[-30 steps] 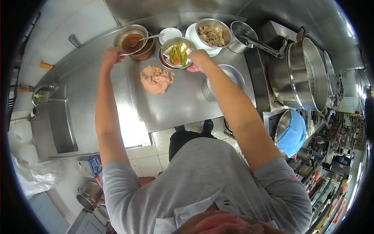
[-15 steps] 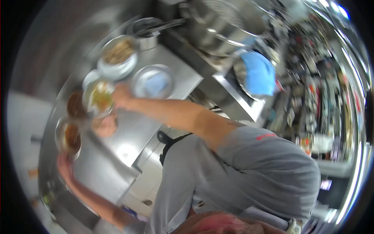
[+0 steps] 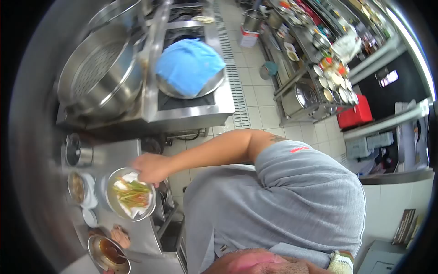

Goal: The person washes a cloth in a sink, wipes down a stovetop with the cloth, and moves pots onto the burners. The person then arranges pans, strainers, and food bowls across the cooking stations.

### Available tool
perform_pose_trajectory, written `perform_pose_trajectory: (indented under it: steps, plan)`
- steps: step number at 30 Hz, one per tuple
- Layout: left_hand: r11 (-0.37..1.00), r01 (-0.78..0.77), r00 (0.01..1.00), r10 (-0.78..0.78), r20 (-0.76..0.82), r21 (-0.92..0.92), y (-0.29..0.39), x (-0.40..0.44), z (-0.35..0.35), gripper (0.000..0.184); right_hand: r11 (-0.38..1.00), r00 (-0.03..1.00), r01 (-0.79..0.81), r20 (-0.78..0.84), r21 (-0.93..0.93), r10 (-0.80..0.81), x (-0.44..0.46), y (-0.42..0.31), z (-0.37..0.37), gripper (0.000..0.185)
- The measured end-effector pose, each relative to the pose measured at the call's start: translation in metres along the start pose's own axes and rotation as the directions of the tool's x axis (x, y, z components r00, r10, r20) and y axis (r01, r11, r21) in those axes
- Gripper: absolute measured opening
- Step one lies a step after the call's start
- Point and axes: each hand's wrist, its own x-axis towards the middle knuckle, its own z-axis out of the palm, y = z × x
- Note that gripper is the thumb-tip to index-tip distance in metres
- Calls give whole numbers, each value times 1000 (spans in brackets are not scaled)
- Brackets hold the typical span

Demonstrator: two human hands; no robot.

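Note:
My right hand grips the rim of a metal bowl, thumb and fingers closed over its edge. In the bowl, green and orange vegetable strips lie on crumpled white paper. At the bottom edge, a little of my left hand shows at the rim of a second metal bowl; the rest of it is cut off. Brown sauce and a spoon are in that bowl. Between the two bowls, a pinkish-brown piece of food, perhaps meat, lies on the steel counter.
A bowl of brown pieces, white dishes and a metal pot stand along the counter's far side. Beyond are a large steamer pot and a blue cloth over a pan on the stove. Laden shelves line the aisle.
The view has swung toward the stove and aisle. My right hand has carried the bowl of vegetable strips closer to the counter's near edge. My left hand is now mostly out of frame.

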Motion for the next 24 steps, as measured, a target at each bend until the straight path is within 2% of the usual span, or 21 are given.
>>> perform_pose_trajectory:
  steps: [1, 2, 3, 4, 5, 8, 10, 12, 13, 14, 15, 16, 17, 18, 19, 21, 24]
  plan:
    - [989, -46, 998, 52, 40, -138, 54, 24, 5, 18, 1000, 999, -12, -44, -16, 11, -26, 11, -33, 23]
    - [988, -71, 993, 82, 81, -139, 71, 45, 18, 24, 999, 996, -26, -89, -33, 23, -54, 27, -65, 24]
    - [935, 106, 994, -88, 67, -337, 103, 61, 37, 24, 1000, 986, 5, -165, -11, -7, -81, 48, -94, 24]
    - [811, 264, 963, -254, 93, -522, 141, 80, 59, 25, 999, 970, 40, -241, 5, -38, -109, 70, -124, 23]
    - [621, 397, 901, -402, 159, -676, 178, 94, 84, 25, 999, 952, 35, -304, -16, -38, -137, 91, -155, 23]
    - [631, 151, 988, -116, 100, -761, 236, 170, 171, 28, 1000, 872, 8, -490, 20, 3, -230, 141, -236, 23]
    - [743, 157, 986, -78, 149, -650, 385, 185, 199, 22, 987, 745, 96, -667, 131, 16, -282, 185, -278, 20]
    - [781, 15, 938, 206, 280, -624, 419, 243, 257, 32, 979, 637, 35, -760, 200, 132, -338, 207, -319, 21]
    - [744, 37, 947, 186, 260, -667, 512, 231, 265, 21, 984, 579, -12, -801, 179, 152, -360, 222, -338, 21]
    - [687, 119, 916, 203, 347, -717, 560, 242, 285, 16, 985, 518, -60, -839, 160, 168, -381, 239, -358, 21]
    - [691, 116, 852, 300, 429, -714, 606, 255, 299, 13, 983, 476, -54, -860, 178, 182, -400, 253, -374, 21]
    - [723, 35, 812, 381, 442, -689, 640, 271, 323, 14, 980, 431, -47, -880, 196, 197, -419, 268, -391, 22]
    - [694, -2, 860, 368, 353, -720, 668, 282, 363, 16, 972, 371, -32, -900, 232, 227, -436, 280, -407, 22]
    - [744, -11, 774, 430, 465, -668, 727, 280, 366, 19, 963, 311, -17, -914, 268, 260, -451, 293, -422, 21]
    - [712, 38, 688, 491, 535, -702, 747, 305, 400, 19, 953, 254, -1, -922, 303, 293, -465, 307, -436, 21]
    - [725, -25, 594, 565, 573, -689, 827, 317, 442, 22, 929, 173, 84, -923, 361, 344, -485, 345, -467, 21]
    - [665, -83, 450, 689, 568, -742, 925, 348, 516, 18, 894, 77, 175, -911, 413, 406, -513, 379, -518, 19]
